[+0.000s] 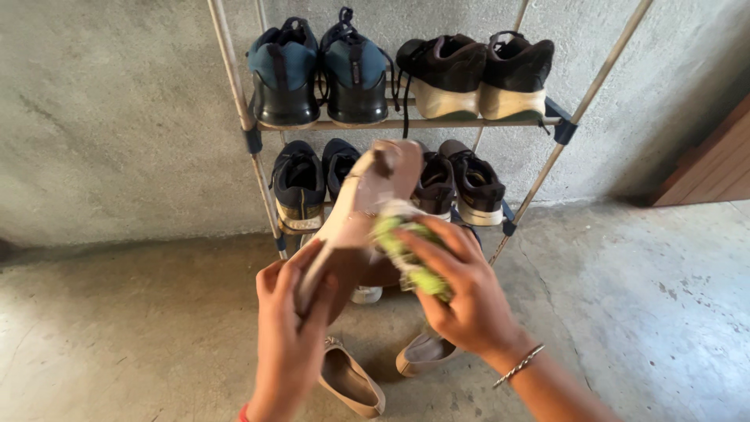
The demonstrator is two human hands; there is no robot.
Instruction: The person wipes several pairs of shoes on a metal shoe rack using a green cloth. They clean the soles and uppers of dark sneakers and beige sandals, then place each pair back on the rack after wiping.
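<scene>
We hold a beige flat slip-on shoe with a pale worn sole (355, 211) up in front of the metal-tube shoe rack (406, 123), sole turned toward us, toe pointing up toward the rack's lower shelf. Our left hand (289, 328) is wrapped round the heel end, fingers curled over one edge and thumb on the other, pinching it firmly. Our right hand (461, 301) presses a green and white cleaning cloth (406, 254) against the shoe's side, fingers spread flat over the bunched fabric; a thin metal bangle (517, 365) sits at that wrist.

On the rack's top shelf stand a pair of dark blue high-top trainers (320, 70) and, beside them, a pair of black trainers with cream soles (476, 74). On the lower shelf, partly behind the raised shoe, are more dark trainers (301, 184). On the concrete floor (625, 312) in front of the rack lie two more beige flats (351, 383), below our hands, openings upward.

We judge the shoe light and fairly flexible: a thin sole that would bend if held only at the tip. The heel, where the upper is stiffened, looks the safest hold, and the left hand has it there. The sole seems dusty rather than slick, so slipping appears unlikely. The cloth is soft and limp, and crumples to whatever shape the palm gives it.
</scene>
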